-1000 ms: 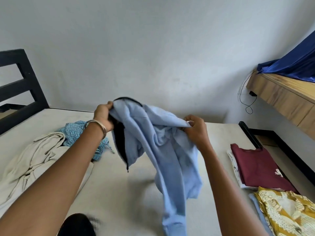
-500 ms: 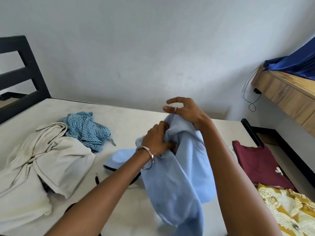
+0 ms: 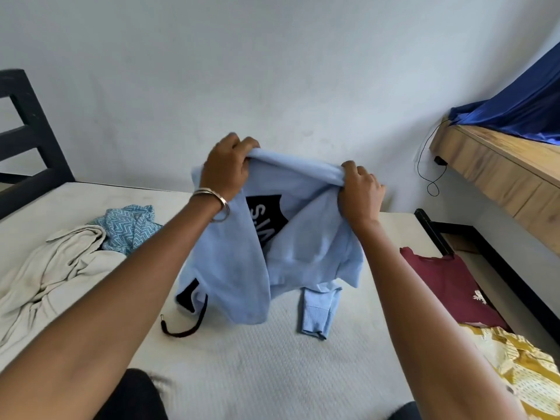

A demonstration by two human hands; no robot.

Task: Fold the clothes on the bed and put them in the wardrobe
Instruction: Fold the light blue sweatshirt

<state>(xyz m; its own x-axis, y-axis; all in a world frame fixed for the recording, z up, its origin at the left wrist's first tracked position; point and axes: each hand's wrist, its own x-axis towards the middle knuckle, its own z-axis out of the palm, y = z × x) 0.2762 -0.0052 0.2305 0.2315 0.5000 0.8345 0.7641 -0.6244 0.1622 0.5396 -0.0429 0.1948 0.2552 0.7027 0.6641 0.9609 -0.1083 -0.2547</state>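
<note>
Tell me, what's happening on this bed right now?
A person is sorting laundry. The left hand and right hand grip a light blue hoodie by its top edge, holding it up over the mattress. A cream garment and a blue patterned one lie unfolded on the left; a maroon shirt lies folded on the right.

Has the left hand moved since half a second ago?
Yes. The left hand has risen off the bed and now grips the hoodie up against the wall.

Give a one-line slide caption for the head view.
Both hands hold a light blue hoodie above the bed.
</note>
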